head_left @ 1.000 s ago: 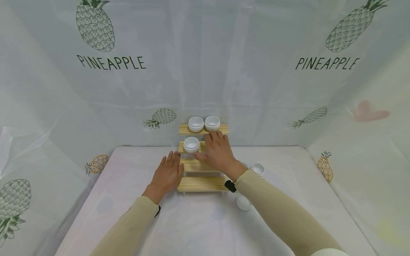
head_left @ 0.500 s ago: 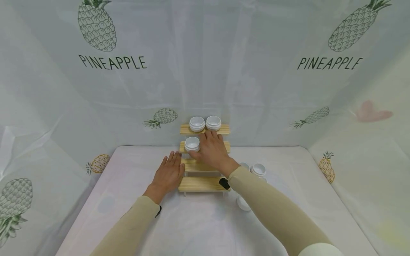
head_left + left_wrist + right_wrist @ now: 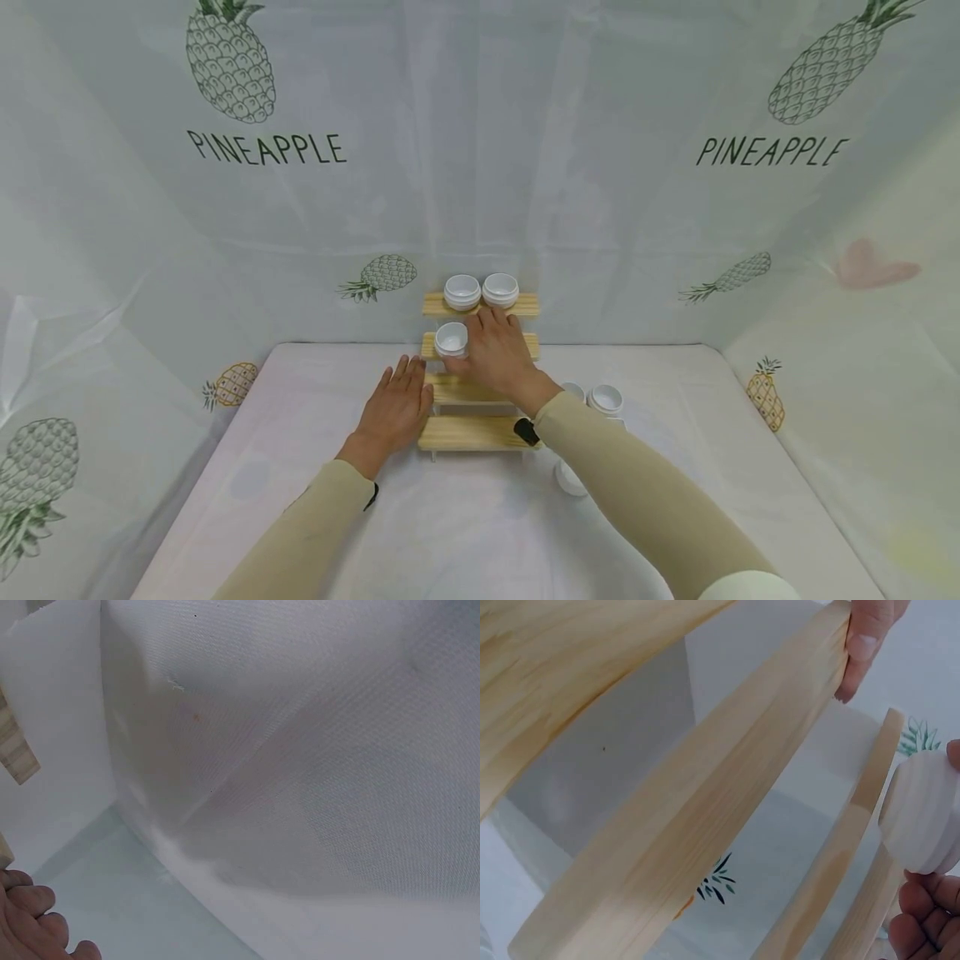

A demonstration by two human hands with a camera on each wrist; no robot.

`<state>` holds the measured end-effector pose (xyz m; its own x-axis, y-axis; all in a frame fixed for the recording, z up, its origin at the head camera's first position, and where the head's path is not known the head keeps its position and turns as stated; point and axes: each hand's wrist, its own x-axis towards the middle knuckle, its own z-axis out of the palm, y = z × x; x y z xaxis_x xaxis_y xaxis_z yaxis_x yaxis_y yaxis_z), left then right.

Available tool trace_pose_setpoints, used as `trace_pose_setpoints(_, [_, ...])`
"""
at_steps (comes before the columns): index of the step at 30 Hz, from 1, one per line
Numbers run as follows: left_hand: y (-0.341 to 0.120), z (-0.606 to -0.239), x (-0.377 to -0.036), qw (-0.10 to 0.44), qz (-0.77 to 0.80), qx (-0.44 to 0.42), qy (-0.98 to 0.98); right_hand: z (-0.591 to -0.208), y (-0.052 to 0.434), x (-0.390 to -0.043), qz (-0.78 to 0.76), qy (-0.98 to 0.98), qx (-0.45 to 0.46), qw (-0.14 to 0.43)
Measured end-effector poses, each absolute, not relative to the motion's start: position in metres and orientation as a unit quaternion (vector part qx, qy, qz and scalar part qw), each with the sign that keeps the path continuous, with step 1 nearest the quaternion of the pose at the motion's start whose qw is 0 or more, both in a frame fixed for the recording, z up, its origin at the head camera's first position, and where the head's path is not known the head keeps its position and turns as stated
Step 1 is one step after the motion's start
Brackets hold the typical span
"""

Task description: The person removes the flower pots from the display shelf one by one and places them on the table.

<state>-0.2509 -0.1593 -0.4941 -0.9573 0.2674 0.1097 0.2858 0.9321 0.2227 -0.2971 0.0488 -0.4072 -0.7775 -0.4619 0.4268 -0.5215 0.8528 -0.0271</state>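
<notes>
A stepped wooden stand with several tiers stands mid-table. On its second tier from the top, a small white bowl sits near the left end. My right hand pinches this bowl from the right, thumb at the front. The right wrist view shows the same bowl between thumb and fingers. My left hand lies with straight fingers against the stand's left side. Its fingertips touch a wooden end in the left wrist view. Two more white bowls stand side by side on the top tier.
White bowls lie on the table right of the stand, one at the back and one nearer, partly behind my right sleeve. A pineapple-print cloth hangs close behind the stand.
My right hand has moved slightly left and closed in on the second-tier bowl, covering its right side. The left hand has stayed at the stand's side.
</notes>
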Motion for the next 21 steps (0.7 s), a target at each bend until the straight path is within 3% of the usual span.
trace_pose_setpoints(21, [-0.159,-0.495,-0.25,0.042,-0.122,-0.142,-0.981,-0.404,0.074,-0.29,0.067,-0.942,0.258,0.206])
